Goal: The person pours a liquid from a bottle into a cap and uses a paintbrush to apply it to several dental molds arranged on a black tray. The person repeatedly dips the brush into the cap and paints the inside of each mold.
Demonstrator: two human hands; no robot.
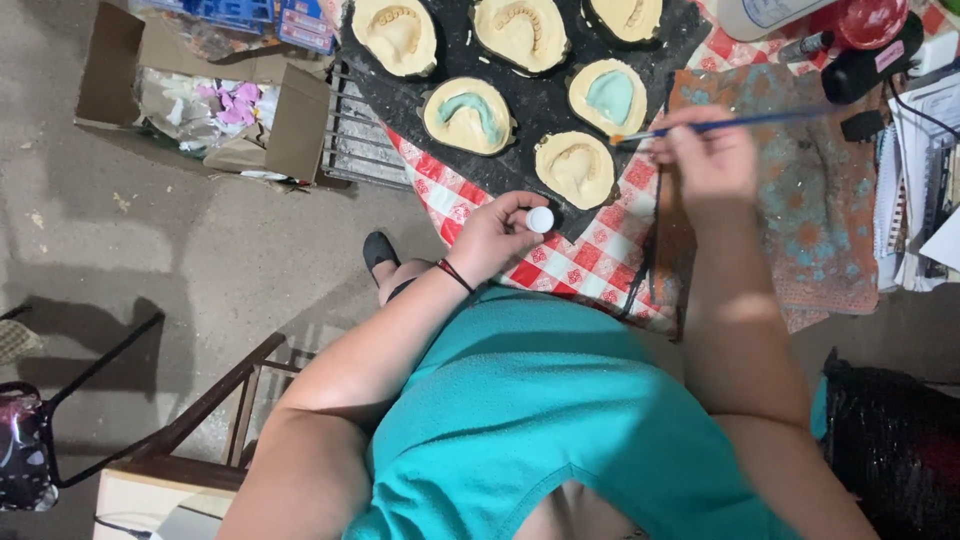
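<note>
6 dental casts (pixel 469 115) on 1 black tray (pixel 540 100), left hand (pixel 497 235) pinching 1 white cap (pixel 540 219), right hand (pixel 707 157) gripping 1 blue brush (pixel 740 122)

Right hand (pixel 705 160) gripped a blue paintbrush (pixel 735 123), its tip just beside a cream dental cast (pixel 574 168) on the black tray (pixel 540 105). Left hand (pixel 497 235) pinched a small white cap (pixel 540 219) over the checked cloth (pixel 590 265).

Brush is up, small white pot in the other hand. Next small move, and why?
Probably lower the brush tip onto the bare cast just below it. The right hand holds the tip beside that uncoated cast, while two neighbouring casts already carry teal coating. The left hand holds the white pot.
</note>
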